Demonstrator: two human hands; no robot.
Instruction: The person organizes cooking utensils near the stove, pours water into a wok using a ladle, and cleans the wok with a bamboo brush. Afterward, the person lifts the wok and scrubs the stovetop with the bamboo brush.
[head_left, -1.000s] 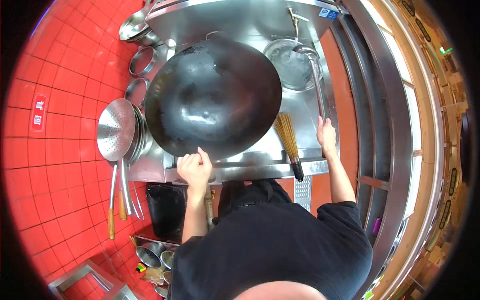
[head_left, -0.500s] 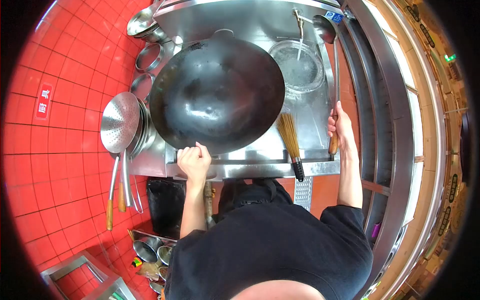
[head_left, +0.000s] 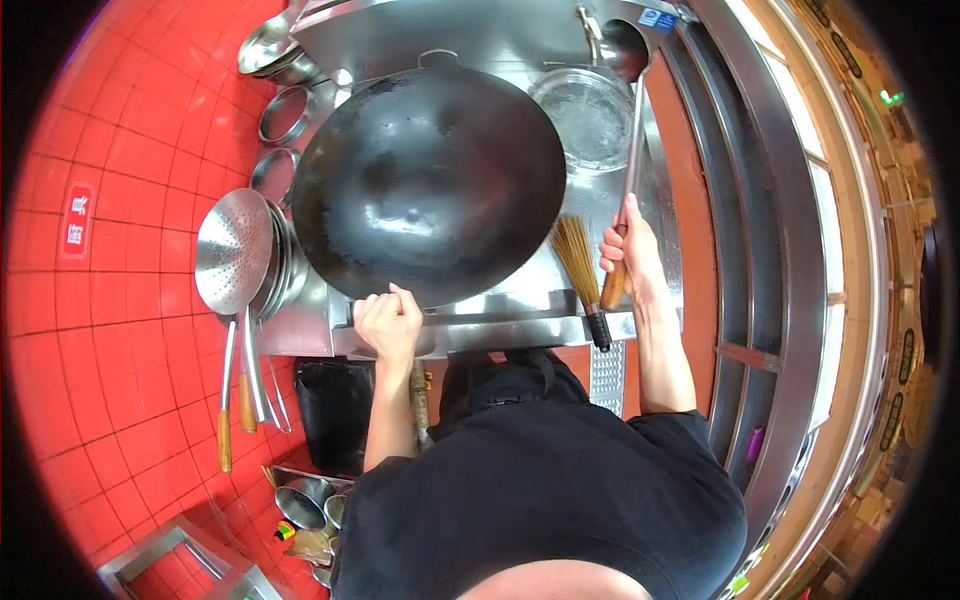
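Note:
A large dark wok rests on the steel stove top, its loop handle at the far rim. My left hand is closed at the wok's near rim, where the other handle is hidden by the fingers. My right hand grips the wooden end of a long ladle. The ladle's dark bowl is at the far end, right beside the faucet. Under the faucet stands a round basin. A bamboo wok brush lies between the wok and my right hand.
Strainers with long handles are stacked left of the wok, by a red tiled wall. Metal rings and bowls stand behind them. Steel shelving runs along the right. Metal pots sit at lower left.
My right hand has moved left with the ladle, bringing its bowl up to the faucet. The water stream seen earlier no longer shows. My left hand stays at the wok.

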